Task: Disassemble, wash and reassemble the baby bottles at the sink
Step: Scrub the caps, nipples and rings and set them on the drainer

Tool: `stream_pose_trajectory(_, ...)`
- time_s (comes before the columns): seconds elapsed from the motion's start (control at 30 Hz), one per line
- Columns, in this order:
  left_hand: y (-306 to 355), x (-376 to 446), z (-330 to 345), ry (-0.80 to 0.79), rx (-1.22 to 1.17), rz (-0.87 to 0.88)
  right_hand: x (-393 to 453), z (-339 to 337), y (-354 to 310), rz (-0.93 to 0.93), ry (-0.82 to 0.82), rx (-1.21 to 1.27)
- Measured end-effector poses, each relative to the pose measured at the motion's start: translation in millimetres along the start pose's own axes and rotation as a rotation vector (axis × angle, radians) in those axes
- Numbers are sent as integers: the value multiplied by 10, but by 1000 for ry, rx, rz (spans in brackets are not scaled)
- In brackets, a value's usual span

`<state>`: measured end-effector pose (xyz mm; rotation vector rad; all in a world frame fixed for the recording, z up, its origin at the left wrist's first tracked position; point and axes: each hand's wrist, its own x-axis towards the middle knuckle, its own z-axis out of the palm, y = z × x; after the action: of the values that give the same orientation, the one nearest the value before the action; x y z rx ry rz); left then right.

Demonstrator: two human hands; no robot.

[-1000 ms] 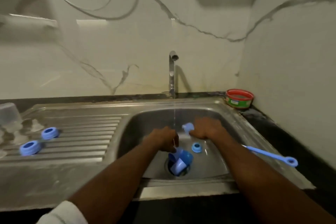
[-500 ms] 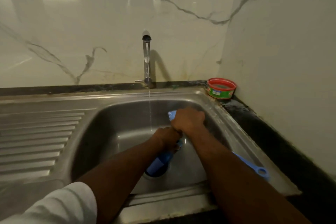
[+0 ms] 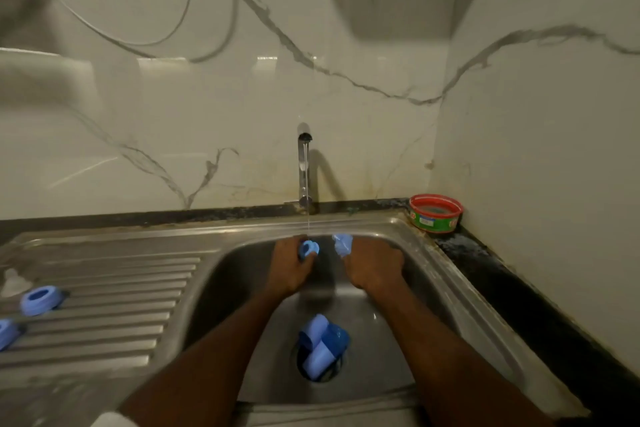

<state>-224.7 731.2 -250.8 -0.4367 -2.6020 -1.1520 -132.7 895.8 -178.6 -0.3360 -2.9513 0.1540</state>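
Step in hand, as judged: rinsing small bottle parts under the tap; washing phase, reassembly not begun.

Thin stream of water falls from the upright chrome tap (image 3: 304, 166) into the stainless-steel sink basin (image 3: 460, 302). Left hand (image 3: 291, 269) is curled round a small light-blue plastic ring-shaped bottle part (image 3: 309, 249), held right at the foot of the stream. Right hand (image 3: 372, 265) is closed on a crumpled pale-blue scrubbing piece (image 3: 343, 244), cloth or sponge, cannot tell which; it pokes out above the knuckles. The two hands are near each other but apart, with the stream between them.

Other bottle parts: a cluster of blue plastic cap-like pieces (image 3: 322, 350) lies over the drain, nearer the camera than the hands. On the ribbed steel drainboard (image 3: 138, 288) to the left sit one light-blue screw collar (image 3: 40, 300) and a second blue collar (image 3: 7, 333), cut off by the frame edge. A pale clear object near the far left edge may be a teat; too faint to confirm.

A red-rimmed round tub with a green label (image 3: 435, 213) stands in the counter corner, right of the tap.

Next move, as judged: bring scrubber to ring, or turn the ring so water runs through its bore, then set it on the drainboard beside the collars. Wet plastic is slippery; a firm pinch is needed over the open drain.
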Motion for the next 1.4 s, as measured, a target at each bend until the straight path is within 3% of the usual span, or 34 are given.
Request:
stream_pose_trajectory(0.23, 286, 8, -114, 156, -308, -223, 56, -154, -36, -78, 23, 143)
stream_pose_trajectory(0.33, 220, 36, -115, 119, -303, -259, 53, -185, -15, -115, 60, 191)
stream_pose_trajectory(0.43, 143, 57, -135, 144, -399, -287, 35, -164, -21, -98, 144, 205)
stream_pose_trajectory(0.53, 163, 71, -138, 189, -600, -426, -6, -228, -76, -38, 164, 173)
stream_pose_trajectory(0.63, 299, 75, -162, 95, -830, -501, -30, -292, -174, -41, 139, 122)
stream_pose_trajectory(0.87, 565, -30, -140, -19, -1147, -425, -118, -296, -316, -114, 291, 97)
stream_pose_trajectory(1.1, 511, -24, -122, 185, -1045, -415, -140, -320, -311, -135, 160, 180)
stream_pose_trajectory(1.3, 575, -79, -207, 37, -934, -296, -150, -351, -255, -114, 225, 232)
stream_pose_trajectory(1.4, 508, -24, -159, 126, -786, -308, -133, -342, -219, -77, 183, 256)
